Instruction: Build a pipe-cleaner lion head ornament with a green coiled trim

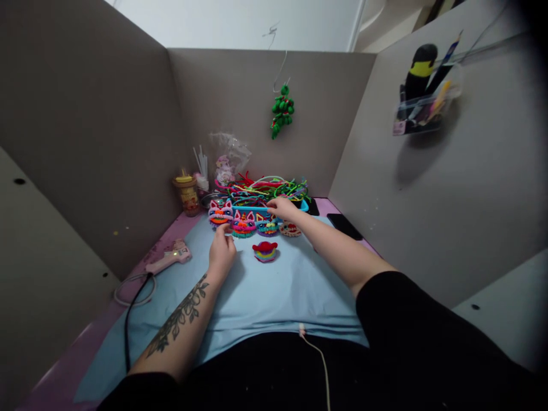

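Four colourful fuzzy figures stand in a row: a pink and orange one point(220, 213) at the left, a pink and teal one point(244, 225), a blue and yellow one point(267, 225) and a tan one point(291, 229). In front of them lies a small red and rainbow piece point(265, 251). My left hand point(222, 246) is by the two left figures, its fingers slightly curled and apart, with nothing visible in it. My right hand point(282, 209) reaches over the two right figures at the front edge of a blue tray point(250, 211); its fingertips are too small to read.
Many coloured fuzzy stems point(274, 188) fill the tray. At the left are a pink glue gun point(171, 257) with its cord and a lidded cup point(187, 194). A black phone point(344, 226) lies at the right. A green ornament point(283, 112) hangs on the back panel.
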Available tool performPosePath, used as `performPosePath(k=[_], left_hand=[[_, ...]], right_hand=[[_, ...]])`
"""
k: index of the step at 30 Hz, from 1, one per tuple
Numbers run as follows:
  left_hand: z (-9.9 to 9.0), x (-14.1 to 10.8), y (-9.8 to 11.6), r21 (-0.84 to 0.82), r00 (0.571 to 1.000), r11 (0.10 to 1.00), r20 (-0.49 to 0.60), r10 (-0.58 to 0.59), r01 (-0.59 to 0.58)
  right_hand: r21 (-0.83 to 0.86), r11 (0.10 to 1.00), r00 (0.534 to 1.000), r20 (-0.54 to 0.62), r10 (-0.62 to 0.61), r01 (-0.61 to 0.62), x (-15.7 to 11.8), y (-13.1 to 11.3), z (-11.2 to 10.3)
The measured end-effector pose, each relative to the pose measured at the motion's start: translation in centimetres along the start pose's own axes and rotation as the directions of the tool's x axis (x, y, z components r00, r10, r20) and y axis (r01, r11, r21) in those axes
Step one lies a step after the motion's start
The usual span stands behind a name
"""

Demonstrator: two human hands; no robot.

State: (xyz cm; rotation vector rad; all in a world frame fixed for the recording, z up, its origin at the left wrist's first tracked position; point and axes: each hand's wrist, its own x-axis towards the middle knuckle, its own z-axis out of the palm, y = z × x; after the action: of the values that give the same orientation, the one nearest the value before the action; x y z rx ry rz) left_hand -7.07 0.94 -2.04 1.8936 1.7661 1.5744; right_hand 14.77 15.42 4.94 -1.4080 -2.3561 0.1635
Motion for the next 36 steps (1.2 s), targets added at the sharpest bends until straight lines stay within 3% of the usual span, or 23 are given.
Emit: performPosePath(k=[3, 10, 20, 28, 33, 36], left_hand=[[-0.3, 0.3, -0.3, -0.023, 0.999, 1.0, -0.031, -0.02, 0.019], [-0.4, 0.4, 0.0, -0.041, 0.999, 0.999, -0.035, -0.033, 0.032], [-0.5, 0.1, 0.2, -0.015, 1.0, 1.0, -0.001, 0.017, -0.017], [-0.6, 0.1, 0.6, -0.011, 1.0, 1.0, 0.026, 0.001, 0.0], [-0.7, 0.1, 0.5, -0.007, 1.0, 1.0, 0.027, 0.001, -0.001], [-0.6, 0.2, 0.2, -0.009, 1.0, 1.0, 0.029, -0.007, 0.008]], right_hand=[[-0.039, 0.999, 0.995, 0.096, 0.011, -0.008, 0.9, 0.2, 0.5], [-0.058, 0.998, 0.988, 0.15, -0.025, 0.034, 1.1, 0.0, 0.7], [-0.061, 0.997, 0.99, 0.13, 0.045, -0.038, 2.0, 0.2, 0.8], [-0.046, 0.998, 0.989, 0.139, 0.058, -0.052, 1.1, -0.4, 1.2], [-0.001, 0.999, 0.992, 0.123, 0.043, -0.043, 1.1, 0.2, -0.4], [0.041, 0.997, 0.997, 0.042, 0.065, -0.067, 0.3, 1.2, -2.3]])
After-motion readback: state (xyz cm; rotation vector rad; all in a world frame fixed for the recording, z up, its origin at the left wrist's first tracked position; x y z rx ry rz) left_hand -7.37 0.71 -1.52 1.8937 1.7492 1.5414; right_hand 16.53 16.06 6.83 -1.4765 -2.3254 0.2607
